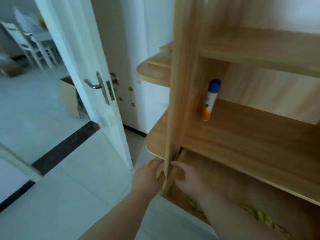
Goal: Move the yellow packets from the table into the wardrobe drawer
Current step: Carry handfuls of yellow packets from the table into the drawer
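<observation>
Yellow packets lie inside the pulled-out wooden drawer at the bottom of the wardrobe, partly hidden behind my right forearm. My left hand is at the outer side of the wardrobe's vertical panel, fingers against its lower edge. My right hand is just inside the panel above the drawer, fingers curled, thumb toward the panel edge. The frame is blurred, so I cannot make out whether either hand grips the wood. No packet is in either hand.
A spray can with a blue cap stands on the wardrobe shelf. A white room door with a metal handle stands ajar to the left. A cardboard box sits behind it; chairs beyond.
</observation>
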